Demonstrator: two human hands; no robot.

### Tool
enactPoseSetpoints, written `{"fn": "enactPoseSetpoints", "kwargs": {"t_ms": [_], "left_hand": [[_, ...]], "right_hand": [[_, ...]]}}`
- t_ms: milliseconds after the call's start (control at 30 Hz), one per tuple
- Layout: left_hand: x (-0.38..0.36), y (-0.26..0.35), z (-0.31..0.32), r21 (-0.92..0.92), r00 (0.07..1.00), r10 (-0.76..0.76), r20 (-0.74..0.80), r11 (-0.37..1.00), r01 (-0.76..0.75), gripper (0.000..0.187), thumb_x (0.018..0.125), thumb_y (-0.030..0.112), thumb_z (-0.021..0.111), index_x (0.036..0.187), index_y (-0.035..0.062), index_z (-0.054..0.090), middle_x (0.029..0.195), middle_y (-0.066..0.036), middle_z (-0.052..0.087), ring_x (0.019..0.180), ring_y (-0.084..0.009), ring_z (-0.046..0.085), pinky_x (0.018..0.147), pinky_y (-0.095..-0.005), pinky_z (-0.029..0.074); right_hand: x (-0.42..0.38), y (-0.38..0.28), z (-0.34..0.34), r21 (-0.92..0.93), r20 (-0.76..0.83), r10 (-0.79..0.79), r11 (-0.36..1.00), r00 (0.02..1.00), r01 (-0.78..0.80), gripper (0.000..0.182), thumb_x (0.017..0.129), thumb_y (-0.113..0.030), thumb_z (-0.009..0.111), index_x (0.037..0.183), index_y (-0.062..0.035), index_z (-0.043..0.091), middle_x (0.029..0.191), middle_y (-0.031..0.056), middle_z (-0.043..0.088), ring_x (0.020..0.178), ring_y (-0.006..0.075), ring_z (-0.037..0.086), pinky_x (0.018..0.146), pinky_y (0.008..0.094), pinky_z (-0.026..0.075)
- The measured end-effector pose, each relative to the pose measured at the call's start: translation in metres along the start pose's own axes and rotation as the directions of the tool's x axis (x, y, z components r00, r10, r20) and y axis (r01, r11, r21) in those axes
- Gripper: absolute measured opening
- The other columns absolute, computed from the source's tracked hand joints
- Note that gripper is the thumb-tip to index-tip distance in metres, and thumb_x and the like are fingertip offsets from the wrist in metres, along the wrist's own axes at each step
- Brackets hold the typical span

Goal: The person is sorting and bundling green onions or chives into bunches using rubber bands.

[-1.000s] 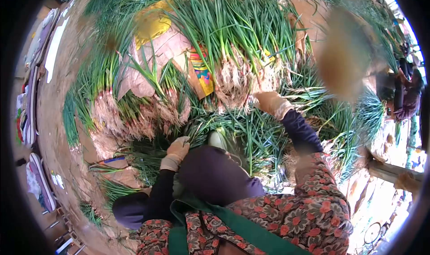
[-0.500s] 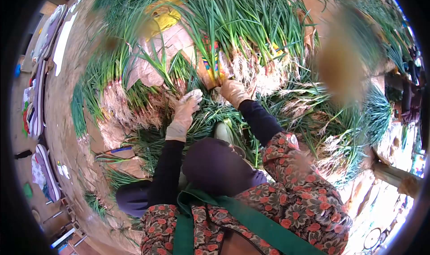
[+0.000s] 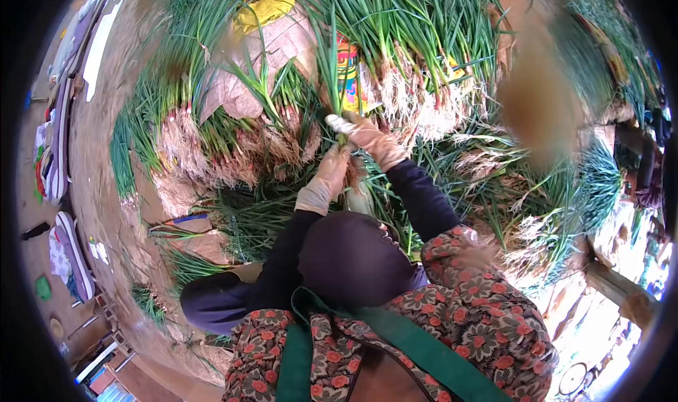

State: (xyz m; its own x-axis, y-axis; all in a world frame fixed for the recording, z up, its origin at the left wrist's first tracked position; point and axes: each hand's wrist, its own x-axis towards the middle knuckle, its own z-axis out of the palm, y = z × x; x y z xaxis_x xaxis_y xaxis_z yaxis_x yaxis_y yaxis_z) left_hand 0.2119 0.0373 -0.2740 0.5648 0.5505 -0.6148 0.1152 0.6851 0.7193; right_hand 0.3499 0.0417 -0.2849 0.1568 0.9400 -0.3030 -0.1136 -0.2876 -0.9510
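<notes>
My right hand (image 3: 373, 141), in a pale glove, is closed around the lower stem of a green onion (image 3: 332, 67) whose long leaves point up and away from me. Just below it, my gloved left hand (image 3: 329, 177) pinches the root end of the same plant, its fingertips partly hidden. Beyond my hands a thick row of green onions (image 3: 424, 84) lies with pale roots toward me. To the left is another heap of green onions (image 3: 212, 148), roots also facing me.
A brown paper sheet (image 3: 275, 56), a yellow bag (image 3: 265, 12) and a colourful printed packet (image 3: 347, 74) lie among the onions. Cut leaves (image 3: 254, 225) cover the ground around my knees. Mattresses (image 3: 63, 261) stand at far left. A dark blur hides part of the right side.
My left hand has moved right and closed on the onion's lower end. The onion is now held between both hands, its leaves slightly left of where they were.
</notes>
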Motion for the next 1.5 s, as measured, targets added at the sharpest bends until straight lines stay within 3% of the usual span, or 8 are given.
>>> {"fn": "enactPoseSetpoints", "kwargs": {"t_ms": [67,533,600,667,867,1067,1267,1500], "left_hand": [[-0.001,-0.008,-0.001,0.213,0.992,0.091,-0.083,0.975,-0.072,0.024,0.096,0.024,0.043,0.113,0.0085,0.049,0.077,-0.006,0.057,0.063,-0.0211,0.062,0.057,-0.035,0.054],[-0.039,0.014,0.008,-0.322,0.982,0.161,-0.099,0.928,-0.184,0.024,0.096,0.033,0.043,0.097,0.0108,0.053,0.061,0.007,0.042,0.041,-0.003,0.032,0.035,-0.0188,0.023],[-0.053,0.028,-0.001,-0.391,0.958,0.232,-0.167,0.877,-0.28,0.024,0.096,0.033,0.042,0.1,0.0104,0.052,0.067,0.005,0.046,0.046,-0.0052,0.038,0.038,-0.0202,0.03],[-0.048,0.036,-0.003,-0.464,0.95,0.234,-0.205,0.832,-0.305,0.024,0.096,0.032,0.043,0.102,0.0104,0.052,0.071,0.002,0.046,0.057,-0.0088,0.045,0.047,-0.0237,0.038],[-0.022,0.055,-0.007,-0.719,0.954,0.158,0.256,0.69,0.079,0.029,0.09,0.034,0.054,0.072,0.0124,0.047,0.078,-0.002,0.052,0.073,-0.0184,0.052,0.063,-0.0298,0.046],[0.0,0.06,0.007,-0.222,0.993,0.021,-0.115,0.974,-0.046,0.028,0.092,0.032,0.051,0.079,0.0071,0.052,0.075,-0.003,0.056,0.073,-0.0198,0.058,0.059,-0.0283,0.048],[0.003,0.032,-0.007,-0.409,0.996,-0.09,0.02,0.908,0.09,0.028,0.095,0.034,0.046,0.095,0.0078,0.055,0.065,0.005,0.049,0.057,-0.0081,0.043,0.052,-0.0253,0.037],[-0.005,0.007,-0.008,-0.688,0.841,0.159,0.516,0.662,0.297,0.028,0.096,0.038,0.042,0.086,0.0136,0.05,0.061,0.008,0.034,0.053,-0.0072,0.033,0.05,-0.0235,0.031]], "right_hand": [[0.002,-0.019,0.011,-0.6,-0.184,0.037,0.788,0.982,-0.142,0.055,0.082,-0.038,0.065,0.116,0.0046,0.051,0.093,0.015,0.064,0.082,0.0221,0.06,0.073,0.0326,0.048],[0.023,0.064,-0.052,0.973,0.056,-0.098,0.23,0.994,-0.032,0.021,0.091,-0.027,0.047,0.09,-0.0081,0.056,0.055,-0.0019,0.043,0.046,0.0135,0.043,0.044,0.0286,0.037],[0.018,0.063,-0.072,-0.158,0.253,-0.661,0.692,0.706,0.704,0.03,0.088,-0.032,0.051,0.095,-0.0042,0.059,0.082,0.0095,0.056,0.079,0.0237,0.054,0.072,0.0338,0.042],[-0.016,0.014,-0.067,-0.726,0.362,0.127,0.66,0.923,0.194,0.035,0.085,-0.036,0.055,0.101,-0.0051,0.06,0.095,0.0174,0.063,0.094,0.0288,0.06,0.083,0.0405,0.046],[0.025,-0.065,-0.098,-0.902,-0.328,-0.526,0.42,0.784,-0.096,0.027,0.086,-0.032,0.054,0.091,-0.006,0.06,0.077,0.0159,0.065,0.068,0.0333,0.063,0.058,0.0417,0.05],[0.002,-0.014,-0.051,-0.97,0.126,-0.536,0.111,0.835,0.217,0.02,0.085,-0.024,0.049,0.098,-0.0114,0.056,0.068,0.0072,0.061,0.058,0.026,0.061,0.052,0.0382,0.048],[-0.048,-0.006,-0.028,0.058,0.147,-0.123,0.992,0.981,0.115,0.031,0.091,-0.033,0.054,0.1,-0.0038,0.06,0.088,0.0064,0.063,0.079,0.014,0.059,0.066,0.0242,0.047],[-0.008,0.002,0.002,0.65,0.047,0.204,0.737,0.978,-0.185,0.02,0.086,-0.027,0.062,0.084,-0.0071,0.061,0.054,-0.0025,0.047,0.044,0.0095,0.041,0.042,0.0238,0.032]]}}
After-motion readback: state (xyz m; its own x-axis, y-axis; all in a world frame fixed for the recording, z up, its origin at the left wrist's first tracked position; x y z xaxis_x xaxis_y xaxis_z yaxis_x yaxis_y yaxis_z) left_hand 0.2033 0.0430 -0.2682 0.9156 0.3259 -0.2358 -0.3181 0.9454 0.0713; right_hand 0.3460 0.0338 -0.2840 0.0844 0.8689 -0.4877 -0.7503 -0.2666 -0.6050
